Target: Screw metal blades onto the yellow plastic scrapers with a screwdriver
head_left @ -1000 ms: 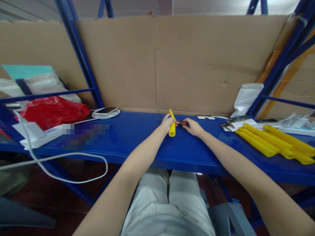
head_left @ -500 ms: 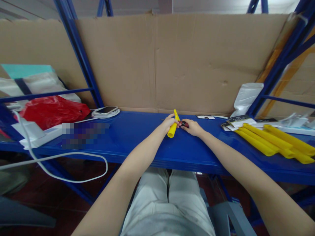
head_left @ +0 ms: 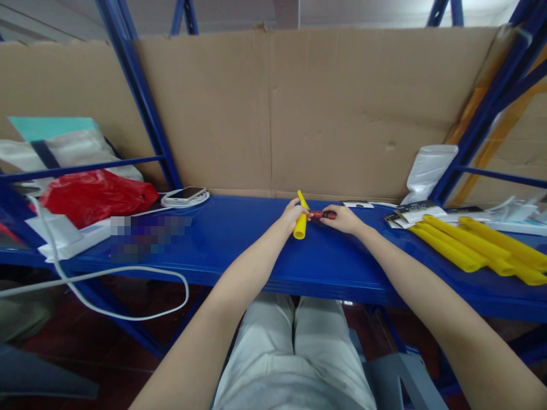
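Note:
Above the middle of the blue shelf, my left hand (head_left: 293, 214) is closed round a yellow plastic tube (head_left: 299, 228). The tube's open round end points toward me, and its narrower, slanted end sticks up past the fingers. My right hand (head_left: 344, 218), just to the right, has its fingers closed on the black end of a red-and-black screwdriver (head_left: 318, 214). Its handle lies crosswise, with the front end against the tube beside my left fingers. The screwdriver's tip is hidden, so I cannot tell how far it reaches into the tube.
Several yellow tubes (head_left: 478, 245) lie at the right beside flat black-and-white packets (head_left: 416, 212). On the left are a phone (head_left: 188, 194) on a coiled white cable, a red plastic bag (head_left: 100, 196) and a white power strip (head_left: 85, 234). Cardboard (head_left: 205, 114) walls the back.
My right hand has shifted slightly right along the screwdriver, so more of its red handle shows. The thin shaft that stuck out left of my left hand is no longer visible. The tube stands straighter.

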A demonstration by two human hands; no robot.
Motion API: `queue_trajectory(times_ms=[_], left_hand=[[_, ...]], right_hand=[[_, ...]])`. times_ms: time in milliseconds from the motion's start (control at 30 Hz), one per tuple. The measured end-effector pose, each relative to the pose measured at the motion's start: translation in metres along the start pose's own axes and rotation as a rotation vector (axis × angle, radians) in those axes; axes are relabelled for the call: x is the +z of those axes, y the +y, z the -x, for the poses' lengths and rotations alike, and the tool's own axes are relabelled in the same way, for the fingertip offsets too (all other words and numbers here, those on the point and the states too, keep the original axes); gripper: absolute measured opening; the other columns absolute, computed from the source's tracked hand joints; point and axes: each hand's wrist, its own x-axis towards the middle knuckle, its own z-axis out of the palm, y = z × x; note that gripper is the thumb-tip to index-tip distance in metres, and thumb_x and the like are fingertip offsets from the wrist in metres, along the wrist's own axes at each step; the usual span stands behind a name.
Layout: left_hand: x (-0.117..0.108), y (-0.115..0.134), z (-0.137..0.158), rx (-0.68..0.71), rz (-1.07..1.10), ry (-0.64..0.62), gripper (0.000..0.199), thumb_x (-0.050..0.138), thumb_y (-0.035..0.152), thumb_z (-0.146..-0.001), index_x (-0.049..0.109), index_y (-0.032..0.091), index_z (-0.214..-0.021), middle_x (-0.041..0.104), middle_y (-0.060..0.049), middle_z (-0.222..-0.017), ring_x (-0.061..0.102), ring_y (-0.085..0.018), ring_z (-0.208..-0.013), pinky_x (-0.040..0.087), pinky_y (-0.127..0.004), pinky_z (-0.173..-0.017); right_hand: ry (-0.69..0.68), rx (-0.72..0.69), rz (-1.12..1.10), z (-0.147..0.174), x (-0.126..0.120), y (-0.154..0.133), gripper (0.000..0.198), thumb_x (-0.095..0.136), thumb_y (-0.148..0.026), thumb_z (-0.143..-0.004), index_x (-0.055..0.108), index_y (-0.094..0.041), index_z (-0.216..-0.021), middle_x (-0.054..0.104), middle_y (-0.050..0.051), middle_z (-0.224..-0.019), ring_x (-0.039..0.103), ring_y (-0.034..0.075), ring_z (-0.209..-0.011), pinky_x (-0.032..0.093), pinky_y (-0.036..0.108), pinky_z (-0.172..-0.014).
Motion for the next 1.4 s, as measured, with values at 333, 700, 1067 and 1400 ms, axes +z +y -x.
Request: queue_trajectory(times_ms=[333,700,1067,1400], left_hand=[[0.000,-0.001,0.000,-0.028,-0.083,-0.072,0.090,0.062,-0.008,-0.063,0.038,0.025,-0.143,0.067,-0.012,-0.111,0.067,-0.013,-0.063,0.046,-0.018,-0.048],[0.003,-0.003,0.013,-0.042,-0.093,-0.082,0.090,0.053,-0.013,-0.065,0.032,0.022,-0.145,0.063,-0.017,-0.124,0.065,-0.011,-0.059,0.045,-0.019,-0.047],[0.002,-0.003,0.012,-0.082,-0.131,-0.211,0.089,0.052,-0.010,-0.065,0.032,0.024,-0.145,0.060,-0.017,-0.131,0.071,-0.015,-0.069,0.047,-0.019,-0.048],[0.003,-0.002,0.012,-0.093,-0.163,-0.225,0.086,0.049,-0.011,-0.069,0.032,0.024,-0.146,0.059,-0.015,-0.133,0.071,-0.015,-0.076,0.047,-0.018,-0.049]], right_hand=[[0.374,0.355,-0.490,0.003,-0.040,-0.002,0.036,0.067,-0.054,-0.073,0.058,-0.019,-0.071,0.048,-0.003,-0.049,0.046,0.013,-0.046,0.039,0.027,-0.048],[0.826,0.566,-0.739,-0.004,-0.048,0.011,0.030,0.062,-0.050,-0.075,0.048,-0.023,-0.074,0.035,-0.007,-0.047,0.036,0.012,-0.039,0.030,0.028,-0.036],[0.875,0.563,-0.826,-0.006,-0.052,0.010,0.029,0.061,-0.049,-0.079,0.048,-0.023,-0.077,0.032,-0.009,-0.047,0.037,0.011,-0.039,0.031,0.027,-0.035],[0.971,0.581,-0.970,-0.005,-0.054,-0.005,0.026,0.067,-0.035,-0.076,0.045,-0.023,-0.069,0.034,-0.011,-0.044,0.030,0.007,-0.034,0.025,0.023,-0.030]])
